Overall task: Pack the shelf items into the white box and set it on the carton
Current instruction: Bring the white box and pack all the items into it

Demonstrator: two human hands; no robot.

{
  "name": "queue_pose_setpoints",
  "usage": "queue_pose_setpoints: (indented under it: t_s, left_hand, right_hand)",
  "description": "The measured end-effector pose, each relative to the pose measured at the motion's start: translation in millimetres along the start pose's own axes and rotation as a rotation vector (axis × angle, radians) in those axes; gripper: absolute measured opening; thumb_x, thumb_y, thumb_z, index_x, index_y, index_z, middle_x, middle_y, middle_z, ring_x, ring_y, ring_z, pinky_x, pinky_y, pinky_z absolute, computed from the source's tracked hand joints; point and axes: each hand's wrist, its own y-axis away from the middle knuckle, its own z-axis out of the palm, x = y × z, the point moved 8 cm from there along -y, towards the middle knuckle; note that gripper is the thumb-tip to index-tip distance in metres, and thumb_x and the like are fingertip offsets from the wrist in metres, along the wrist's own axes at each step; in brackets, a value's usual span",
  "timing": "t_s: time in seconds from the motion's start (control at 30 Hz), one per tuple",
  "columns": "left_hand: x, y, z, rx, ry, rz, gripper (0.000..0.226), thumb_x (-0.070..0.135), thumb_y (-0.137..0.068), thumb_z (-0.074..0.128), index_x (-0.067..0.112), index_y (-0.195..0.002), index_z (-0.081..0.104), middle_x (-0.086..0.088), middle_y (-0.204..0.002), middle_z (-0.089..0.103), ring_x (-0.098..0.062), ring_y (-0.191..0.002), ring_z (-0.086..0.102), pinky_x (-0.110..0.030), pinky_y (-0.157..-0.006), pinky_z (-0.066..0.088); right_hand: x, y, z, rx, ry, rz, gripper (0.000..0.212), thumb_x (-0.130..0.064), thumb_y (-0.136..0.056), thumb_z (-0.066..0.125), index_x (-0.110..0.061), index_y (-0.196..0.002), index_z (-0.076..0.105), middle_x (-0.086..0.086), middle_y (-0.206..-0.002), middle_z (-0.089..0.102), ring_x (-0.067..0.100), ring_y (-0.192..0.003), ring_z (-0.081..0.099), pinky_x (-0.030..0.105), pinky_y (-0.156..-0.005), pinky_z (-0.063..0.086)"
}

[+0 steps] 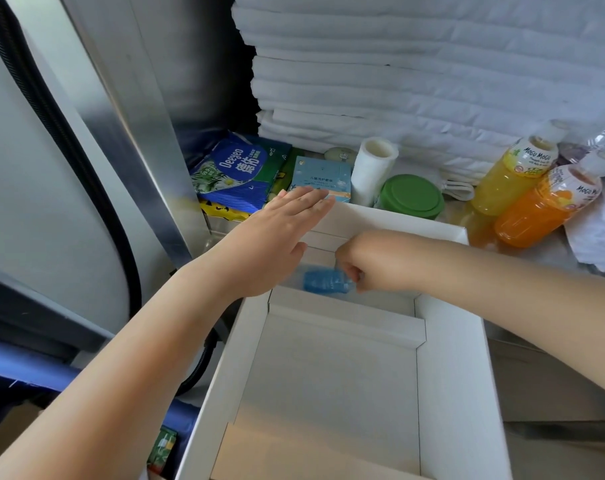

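The white box lies open in front of me, its far end against the shelf. Inside that far end my right hand pinches a small blue bottle lying on its side. My left hand stretches flat above the box's far left corner, its fingertips over a light blue carton on the shelf. Other shelf items: a blue Deeyeo wipes pack, a white roll, a green-lidded jar, a yellow Mogu Mogu bottle and an orange one.
Stacked white towels fill the back of the shelf. A metal post and a black hose stand on the left. Crumpled white plastic lies at the right. A small green pack sits low at the left.
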Motion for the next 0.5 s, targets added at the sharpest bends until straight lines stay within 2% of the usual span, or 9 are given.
queue_pose_setpoints:
  t_s: [0.1,0.2,0.27,0.33,0.4,0.47,0.5]
  left_hand:
    - [1.7,0.6,-0.5,0.008,-0.006,0.016,0.067,0.011,-0.096,0.042,0.026,-0.15,0.006,0.012,-0.157,0.004,-0.002,-0.142,-0.007,-0.014,-0.107,-0.012]
    - [1.2,1.0,-0.2,0.011,-0.006,0.017,0.066,0.011,-0.097,0.041,0.026,-0.15,0.005,0.012,-0.157,0.004,-0.003,-0.142,-0.007,-0.018,-0.111,-0.009]
    - [0.1,0.9,0.3,0.014,-0.013,0.014,0.066,0.011,-0.097,0.04,0.026,-0.15,0.004,0.012,-0.157,0.002,-0.003,-0.142,-0.008,-0.017,-0.11,-0.01]
    - [-0.2,0.6,0.5,0.017,-0.018,0.021,0.066,0.012,-0.097,0.04,0.027,-0.15,0.003,0.012,-0.157,0.001,-0.003,-0.142,-0.008,-0.01,-0.105,-0.015]
    - [-0.7,0.4,0.7,0.015,-0.015,0.021,0.066,0.012,-0.097,0.04,0.027,-0.15,0.003,0.013,-0.157,0.0,-0.002,-0.141,-0.009,-0.005,-0.1,-0.018]
    - [-1.2,0.2,0.8,0.013,-0.014,0.016,0.066,0.013,-0.097,0.039,0.028,-0.15,0.002,0.014,-0.157,0.0,-0.001,-0.141,-0.009,-0.007,-0.101,-0.017]
    - [-1.4,0.1,0.8,0.013,-0.017,0.016,0.066,0.013,-0.097,0.039,0.028,-0.15,0.002,0.014,-0.157,0.0,-0.001,-0.141,-0.009,-0.009,-0.104,-0.016]
  right_hand:
    - [-7.6,-7.0,6.9,-0.023,-0.031,-0.024,0.014,-0.008,-0.084,0.059,-0.007,-0.097,0.065,0.005,-0.105,0.064,0.02,-0.095,0.057,0.022,-0.073,0.037]
    - [-7.9,-4.9,15.2,-0.082,-0.091,-0.035,0.024,-0.005,-0.087,0.055,-0.013,-0.107,0.066,-0.001,-0.111,0.061,0.016,-0.1,0.055,0.016,-0.072,0.034]
    - [-2.3,-1.6,15.2,-0.124,-0.149,-0.02,0.029,-0.004,-0.088,0.053,-0.019,-0.109,0.067,-0.008,-0.103,0.058,0.012,-0.095,0.054,0.013,-0.068,0.036]
    - [8.3,0.1,11.8,-0.116,-0.187,0.028,0.029,-0.004,-0.087,0.052,-0.022,-0.101,0.07,-0.017,-0.085,0.054,0.007,-0.082,0.052,0.009,-0.058,0.036]
    - [16.8,1.5,11.3,-0.121,-0.139,0.063,0.029,-0.005,-0.086,0.05,-0.024,-0.094,0.071,-0.016,-0.08,0.057,0.006,-0.074,0.051,0.007,-0.055,0.035]
    - [19.2,4.9,20.2,-0.212,-0.093,0.072,0.034,-0.003,-0.086,0.048,-0.023,-0.101,0.071,-0.011,-0.093,0.064,0.007,-0.079,0.055,0.01,-0.059,0.039]
    - [18.8,6.5,24.9,-0.25,-0.075,0.076,0.037,-0.002,-0.087,0.047,-0.023,-0.108,0.069,-0.008,-0.104,0.065,0.009,-0.088,0.057,0.013,-0.066,0.042]
